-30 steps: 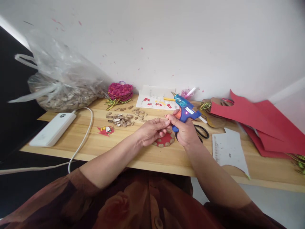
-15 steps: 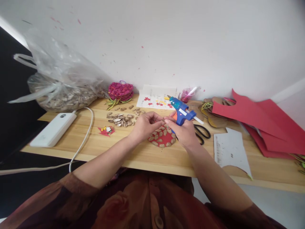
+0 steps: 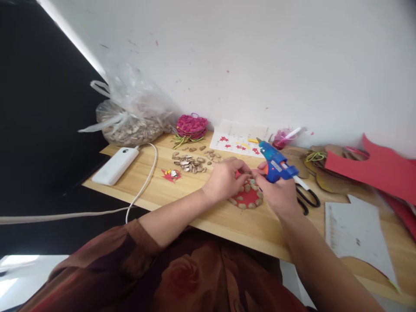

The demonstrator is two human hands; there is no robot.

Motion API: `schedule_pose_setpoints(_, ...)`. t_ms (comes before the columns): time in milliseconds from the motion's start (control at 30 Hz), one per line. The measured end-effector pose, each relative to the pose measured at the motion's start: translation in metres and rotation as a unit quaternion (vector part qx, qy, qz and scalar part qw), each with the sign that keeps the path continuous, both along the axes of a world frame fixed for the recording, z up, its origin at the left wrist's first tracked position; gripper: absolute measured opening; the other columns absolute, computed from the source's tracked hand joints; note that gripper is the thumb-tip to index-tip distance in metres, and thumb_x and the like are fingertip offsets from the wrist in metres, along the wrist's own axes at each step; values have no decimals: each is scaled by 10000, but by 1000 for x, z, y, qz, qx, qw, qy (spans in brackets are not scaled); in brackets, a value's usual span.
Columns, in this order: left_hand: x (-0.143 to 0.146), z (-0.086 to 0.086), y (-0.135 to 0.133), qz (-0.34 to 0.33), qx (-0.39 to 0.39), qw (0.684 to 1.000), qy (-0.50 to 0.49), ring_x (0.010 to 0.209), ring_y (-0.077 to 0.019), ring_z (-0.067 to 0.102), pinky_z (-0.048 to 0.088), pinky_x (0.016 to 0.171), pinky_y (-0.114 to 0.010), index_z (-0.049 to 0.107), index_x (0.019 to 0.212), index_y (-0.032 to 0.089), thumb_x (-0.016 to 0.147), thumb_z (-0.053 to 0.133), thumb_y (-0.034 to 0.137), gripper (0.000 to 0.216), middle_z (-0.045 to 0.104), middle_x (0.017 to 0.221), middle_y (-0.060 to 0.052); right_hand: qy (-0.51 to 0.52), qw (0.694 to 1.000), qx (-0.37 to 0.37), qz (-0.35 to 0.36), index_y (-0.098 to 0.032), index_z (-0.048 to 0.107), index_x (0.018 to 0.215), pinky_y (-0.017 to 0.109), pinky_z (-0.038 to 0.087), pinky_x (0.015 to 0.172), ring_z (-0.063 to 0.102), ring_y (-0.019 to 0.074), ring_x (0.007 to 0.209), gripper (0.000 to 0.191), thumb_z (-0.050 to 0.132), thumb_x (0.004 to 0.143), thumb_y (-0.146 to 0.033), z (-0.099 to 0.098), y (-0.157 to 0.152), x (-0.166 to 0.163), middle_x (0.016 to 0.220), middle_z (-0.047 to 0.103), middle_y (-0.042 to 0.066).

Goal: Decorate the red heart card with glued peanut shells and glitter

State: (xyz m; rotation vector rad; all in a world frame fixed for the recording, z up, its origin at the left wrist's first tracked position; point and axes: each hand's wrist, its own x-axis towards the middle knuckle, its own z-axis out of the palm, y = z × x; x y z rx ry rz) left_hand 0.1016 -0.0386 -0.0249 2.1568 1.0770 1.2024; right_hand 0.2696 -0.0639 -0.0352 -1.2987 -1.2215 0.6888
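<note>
My left hand has its thumb and fingers pinched together over a red disc edged with brown nut-like shells. What lies in that pinch is too small and hidden to name. Wrapped around a blue glue gun is my right hand, its thumb and finger meeting the left fingertips. The gun's nozzle points up and left, and a white glue stick sticks out of its back. Part of the disc is covered by both hands. Black-handled scissors lie just right of the right hand.
Loose shells and a red paper star lie left. Further back stand a bag of shells, a pink woven piece and a paper with stars. A white power bank, grey card and red sheets flank them.
The view has swung left, so everything sits further right in the picture. Both hands stay together above the disc, the glue gun still in the right. More bare red shows on the disc.
</note>
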Motion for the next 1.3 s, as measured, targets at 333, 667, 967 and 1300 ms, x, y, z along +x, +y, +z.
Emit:
schedule_pose_setpoints(333,-3,-21,5,-12,271,951,151,873,-160,666,562,787,-263,674,979,161,1032,467,221,222,693,960,-75,243,967,-68,34,-213,579,856,240,429,531,537,97,495,408,869,569,-196,4,-2,-9,590,619,-77)
schedule_pose_setpoints(667,-8,-15,6,-49,369,905,206,948,-168,677,585,829,-263,659,1100,130,1064,366,226,310,709,1050,-107,327,939,-104,27,-191,590,798,232,454,513,548,99,509,462,910,465,-156,5,1,-13,598,623,-62)
schedule_pose_setpoints(967,10,-8,5,-62,-204,943,-254,636,-116,618,531,637,-245,708,852,151,796,799,349,225,704,753,-24,306,944,-114,32,-211,565,833,218,391,429,588,124,493,439,879,528,-235,10,-1,-13,611,654,-42)
schedule_pose_setpoints(1300,-77,32,69,40,-245,960,-130,576,-96,545,409,551,-214,762,877,147,659,841,339,301,717,715,-27,252,966,-48,-9,-197,623,835,210,485,491,674,140,583,350,889,612,-237,2,5,-1,673,732,3)
